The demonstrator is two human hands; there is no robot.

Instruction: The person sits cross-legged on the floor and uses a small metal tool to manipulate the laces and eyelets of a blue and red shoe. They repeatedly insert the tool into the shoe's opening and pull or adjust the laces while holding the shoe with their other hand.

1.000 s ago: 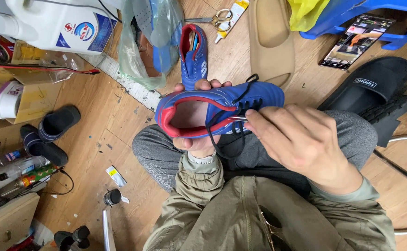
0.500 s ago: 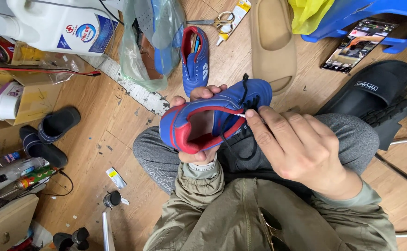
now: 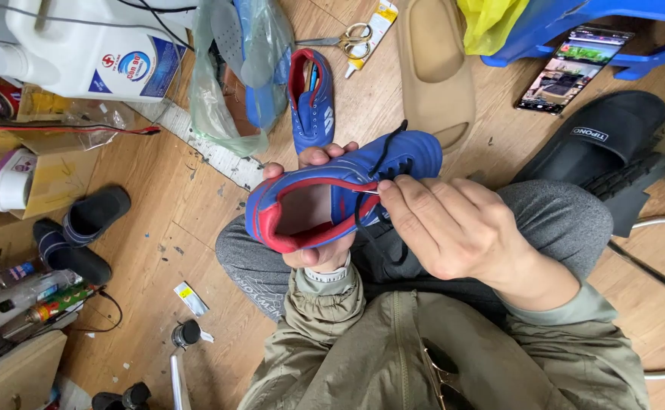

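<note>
We see the left hand (image 3: 319,209) cupping a blue sports shoe with red lining and red trim (image 3: 332,199) from underneath, fingers wrapped over its far side, thumb hidden; shoe is up off the wooden floor (image 3: 165,220), above the grey-trousered lap, opening facing the camera, toe pointing toward the floor's far-right side. The right hand (image 3: 454,228) sits on the near side of the shoe, fingertips pressed together pinching a black lace (image 3: 370,193) at the eyelets; one lace end sticks up over the toe. On the floor just past the held shoe lies a matching blue shoe (image 3: 313,102), touching a clear plastic bag with blue inserts (image 3: 234,72) on its left. Steel scissors (image 3: 340,38) and a small yellow-white tube (image 3: 374,30) lie near the far edge, beside a tan foam slide (image 3: 435,72). Black slide sandal (image 3: 602,148) is at the right, next to our knee; a phone with lit screen (image 3: 571,68) lies beyond it, under a blue plastic stool (image 3: 613,15). White plastic jug (image 3: 74,42) in the far-left corner; pair of small dark slippers (image 3: 78,231) at the left edge.
</note>
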